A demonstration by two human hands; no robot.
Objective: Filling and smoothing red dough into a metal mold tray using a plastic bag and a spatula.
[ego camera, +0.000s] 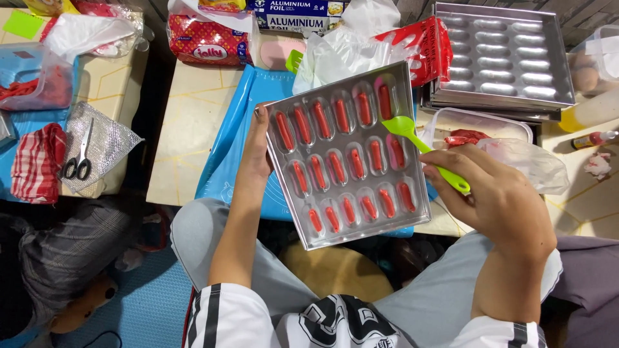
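Note:
A metal mould tray with several oblong cavities, each holding a small red sausage, is tilted over the edge of a blue mat. My left hand grips the tray's left edge, fingers hidden under it. My right hand holds a green silicone brush by its handle; the brush head rests at the tray's upper right cavities.
A stack of bare mould trays sits at the back right, beside a plastic container with a plastic bag. A foil box, red packets and white bags lie behind. Scissors and a checked cloth lie at left.

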